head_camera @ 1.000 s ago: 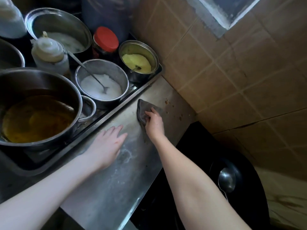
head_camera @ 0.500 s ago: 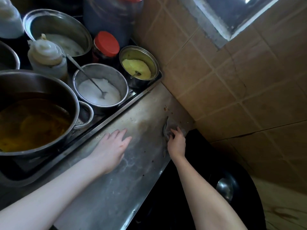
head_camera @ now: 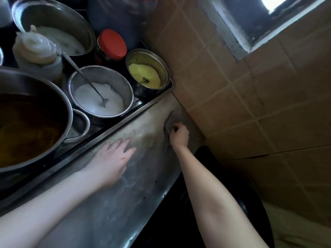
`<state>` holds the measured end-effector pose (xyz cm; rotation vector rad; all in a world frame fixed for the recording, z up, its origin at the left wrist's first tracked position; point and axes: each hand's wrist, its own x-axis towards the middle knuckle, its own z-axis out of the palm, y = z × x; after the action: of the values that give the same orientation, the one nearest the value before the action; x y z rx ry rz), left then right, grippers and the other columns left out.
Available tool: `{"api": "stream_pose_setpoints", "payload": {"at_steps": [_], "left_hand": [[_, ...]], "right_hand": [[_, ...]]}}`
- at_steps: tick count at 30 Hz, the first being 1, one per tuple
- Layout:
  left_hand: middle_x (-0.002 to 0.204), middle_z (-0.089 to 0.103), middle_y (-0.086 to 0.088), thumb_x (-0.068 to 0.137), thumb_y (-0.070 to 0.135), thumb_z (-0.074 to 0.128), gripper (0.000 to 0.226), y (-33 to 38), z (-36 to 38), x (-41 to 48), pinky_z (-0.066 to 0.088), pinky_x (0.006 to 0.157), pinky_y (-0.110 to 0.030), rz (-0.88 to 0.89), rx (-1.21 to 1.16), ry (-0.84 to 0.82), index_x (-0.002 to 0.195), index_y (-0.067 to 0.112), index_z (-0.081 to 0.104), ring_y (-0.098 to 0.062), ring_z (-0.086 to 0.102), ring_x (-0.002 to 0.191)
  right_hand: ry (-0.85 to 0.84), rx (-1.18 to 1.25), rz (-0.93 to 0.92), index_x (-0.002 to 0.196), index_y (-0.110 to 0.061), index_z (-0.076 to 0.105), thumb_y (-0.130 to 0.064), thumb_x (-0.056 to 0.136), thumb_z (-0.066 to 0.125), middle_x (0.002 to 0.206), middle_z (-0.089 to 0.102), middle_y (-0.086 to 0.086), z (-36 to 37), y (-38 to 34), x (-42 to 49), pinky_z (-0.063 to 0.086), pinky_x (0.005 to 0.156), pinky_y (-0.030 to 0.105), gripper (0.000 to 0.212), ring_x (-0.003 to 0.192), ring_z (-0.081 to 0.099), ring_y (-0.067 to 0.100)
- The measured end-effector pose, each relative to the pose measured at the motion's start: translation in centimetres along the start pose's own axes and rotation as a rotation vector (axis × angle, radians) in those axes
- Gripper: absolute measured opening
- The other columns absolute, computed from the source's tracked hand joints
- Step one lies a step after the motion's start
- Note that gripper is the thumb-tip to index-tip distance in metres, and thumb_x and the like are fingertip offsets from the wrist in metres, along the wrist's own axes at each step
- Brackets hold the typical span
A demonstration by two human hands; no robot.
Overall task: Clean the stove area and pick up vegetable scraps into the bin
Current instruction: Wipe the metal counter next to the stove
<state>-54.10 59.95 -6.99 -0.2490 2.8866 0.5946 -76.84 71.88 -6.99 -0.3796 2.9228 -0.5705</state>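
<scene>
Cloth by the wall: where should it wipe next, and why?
Probably pull the cloth away from the tiled wall, across the steel counter toward the left hand: the right hand grips it there, and a brownish smear lies between the hands.

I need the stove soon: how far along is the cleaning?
Done: the steel counter shows wiped smears. In hand: the right hand holds a grey cloth on it beside the tiled wall; the left hand rests flat. Left: dark specks near the counter's front edge; scraps and bin are not in view.

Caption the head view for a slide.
Right hand grips grey cloth on steel counter by the tiled wall; left hand rests flat.
</scene>
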Motion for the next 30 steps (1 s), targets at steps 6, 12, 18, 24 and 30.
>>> {"api": "stream_pose_setpoints", "payload": {"at_steps": [6,12,18,24,30], "left_hand": [[0.159,0.003,-0.006,0.097,0.028,0.036,0.055,0.0,-0.4,0.2,0.016,0.117,-0.035,0.015,0.007,-0.006,0.147,0.025,0.015,-0.023,0.011,0.146],[0.159,0.004,-0.007,0.097,0.028,0.036,0.052,0.8,-0.3,1.0,0.019,0.113,-0.037,0.042,0.025,0.007,0.146,0.023,0.018,-0.025,0.012,0.145],[0.158,0.012,-0.01,0.095,0.025,0.038,0.049,1.6,-0.6,2.9,0.025,0.109,-0.038,0.066,0.009,0.072,0.142,0.021,0.026,-0.026,0.019,0.143],[0.152,0.024,-0.007,0.091,0.025,0.042,0.045,1.6,-1.1,4.5,0.032,0.102,-0.037,0.026,-0.019,0.131,0.135,0.021,0.034,-0.024,0.03,0.136],[0.151,0.027,-0.008,0.091,0.023,0.043,0.044,0.6,-1.2,5.4,0.033,0.103,-0.035,-0.029,-0.085,0.162,0.134,0.019,0.039,-0.024,0.032,0.135]], "right_hand": [[-0.154,-0.069,-0.254,0.115,-0.011,0.066,-0.006,0.09,0.054,0.144,0.046,0.007,-0.1,2.9,-4.0,0.028,0.103,0.018,0.028,0.132,0.044,0.019],[-0.031,-0.05,-0.053,0.115,-0.008,0.066,-0.006,0.088,0.06,0.141,0.049,0.01,-1.9,5.8,-2.7,0.034,0.104,0.023,0.028,0.127,0.049,0.023],[0.045,0.036,0.14,0.114,-0.004,0.065,-0.004,0.087,0.06,0.125,0.061,0.016,-2.3,4.2,1.1,0.045,0.1,0.035,0.028,0.119,0.055,0.029],[0.042,0.031,0.122,0.118,-0.004,0.061,-0.007,0.09,0.057,0.122,0.062,0.016,-1.5,0.6,4.3,0.042,0.098,0.034,0.029,0.117,0.055,0.03],[-0.049,0.013,0.019,0.123,-0.003,0.059,-0.008,0.089,0.056,0.127,0.06,0.013,-0.3,-2.9,6.8,0.041,0.1,0.031,0.034,0.121,0.053,0.027]]}}
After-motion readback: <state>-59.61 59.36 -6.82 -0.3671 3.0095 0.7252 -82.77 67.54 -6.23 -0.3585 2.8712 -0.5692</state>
